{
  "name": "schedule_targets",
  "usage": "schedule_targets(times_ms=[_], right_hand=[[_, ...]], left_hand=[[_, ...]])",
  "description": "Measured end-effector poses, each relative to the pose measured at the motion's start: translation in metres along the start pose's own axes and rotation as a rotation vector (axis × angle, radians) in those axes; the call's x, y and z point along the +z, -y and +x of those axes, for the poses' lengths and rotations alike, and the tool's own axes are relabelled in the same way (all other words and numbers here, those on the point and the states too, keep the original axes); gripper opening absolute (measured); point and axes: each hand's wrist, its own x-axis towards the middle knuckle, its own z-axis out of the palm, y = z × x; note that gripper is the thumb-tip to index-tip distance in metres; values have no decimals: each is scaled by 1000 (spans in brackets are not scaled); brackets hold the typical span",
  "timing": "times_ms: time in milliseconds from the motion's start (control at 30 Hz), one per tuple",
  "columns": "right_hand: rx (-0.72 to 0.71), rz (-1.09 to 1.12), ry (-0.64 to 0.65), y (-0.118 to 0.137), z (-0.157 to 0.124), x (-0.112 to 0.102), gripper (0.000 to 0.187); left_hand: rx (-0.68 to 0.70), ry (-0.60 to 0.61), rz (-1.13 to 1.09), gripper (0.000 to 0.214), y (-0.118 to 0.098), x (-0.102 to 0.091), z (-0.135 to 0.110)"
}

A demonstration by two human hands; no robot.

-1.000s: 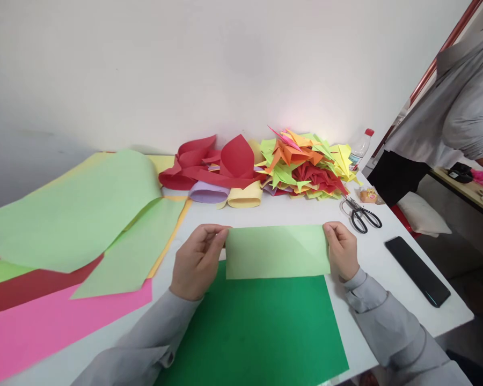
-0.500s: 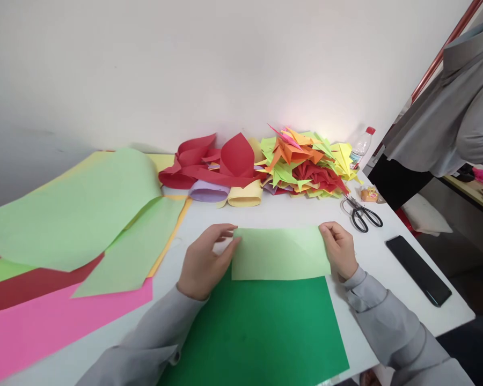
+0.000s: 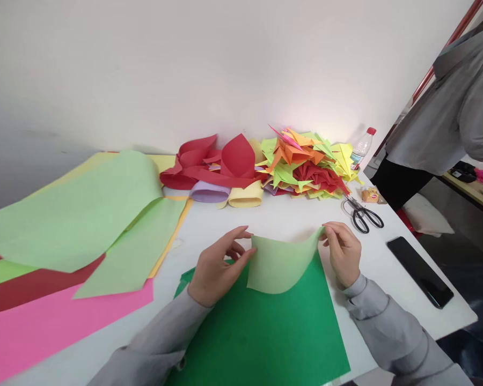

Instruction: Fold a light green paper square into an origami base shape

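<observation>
A pale green paper strip [image 3: 279,265] is stretched between both hands and sags into a curve, its lower edge over a dark green sheet [image 3: 261,338]. My left hand [image 3: 221,265] pinches the strip's left edge between thumb and fingertips. At the upper right corner, my right hand [image 3: 342,249] grips the paper between thumb and bent fingers. The dark green sheet lies flat on the white table [image 3: 173,289], partly under my left wrist.
Large coloured sheets, a light green one [image 3: 84,214] on top, lie to the left. Rolled red paper [image 3: 237,158] and a heap of folded paper shapes [image 3: 306,163] stand by the wall. Scissors [image 3: 362,214], a phone [image 3: 419,272] and a bottle [image 3: 361,147] are on the right. A person [image 3: 446,102] stands beyond.
The pale green strip was nearly flat and now bows downward. My left hand has moved right, closer to my right hand, exposing more of the dark green sheet's left side.
</observation>
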Motion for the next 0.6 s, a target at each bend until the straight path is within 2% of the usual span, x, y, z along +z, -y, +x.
schedule_targets(times_ms=[67, 133, 233, 367, 433, 600], right_hand=[[15, 31, -19, -2, 0, 0, 18], [-1, 35, -37, -3, -1, 0, 17], [-50, 7, -51, -2, 0, -2, 16], [-133, -55, 1, -2, 1, -3, 12], [-164, -75, 35, -2, 1, -2, 9], [-212, -158, 134, -3, -1, 2, 7]], left_hand=[[-136, 23, -154, 42, -2, 0, 0], [-211, 8, -260, 36, -5, -2, 2], [-150, -94, -284, 12, -11, -5, 5], [-14, -312, -159, 4, -10, -7, 7], [13, -375, -53, 6, -4, -6, 8], [63, -306, 270, 14, 15, -4, 6]])
